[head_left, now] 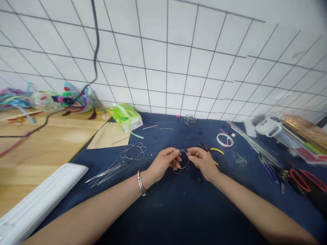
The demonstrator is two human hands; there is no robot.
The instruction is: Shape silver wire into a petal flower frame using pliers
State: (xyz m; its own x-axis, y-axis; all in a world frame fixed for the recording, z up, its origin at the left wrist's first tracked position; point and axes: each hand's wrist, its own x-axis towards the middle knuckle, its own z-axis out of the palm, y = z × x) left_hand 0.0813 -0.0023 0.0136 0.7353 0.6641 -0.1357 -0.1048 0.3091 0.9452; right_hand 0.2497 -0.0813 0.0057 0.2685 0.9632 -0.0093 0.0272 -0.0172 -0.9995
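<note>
Between my two hands is a thin wire ring with looped petals (184,167), held just above the dark blue cloth. My left hand (167,160), with a silver bangle at the wrist, pinches its left side. On the opposite side, the fingertips of my right hand (203,161) are closed on the wire. A similar flower-shaped wire ring (133,151) lies on the cloth left of my left hand. Yellow-handled pliers (216,150) lie just behind my right hand, which partly hides them.
Loose wires (109,173) lie at left, near a white keyboard (48,200). A green tissue pack (125,117) stands behind. To the right are a white ring-shaped spool (225,140), a long wire bundle (255,144), red-handled scissors (301,180) and a white mug (267,126).
</note>
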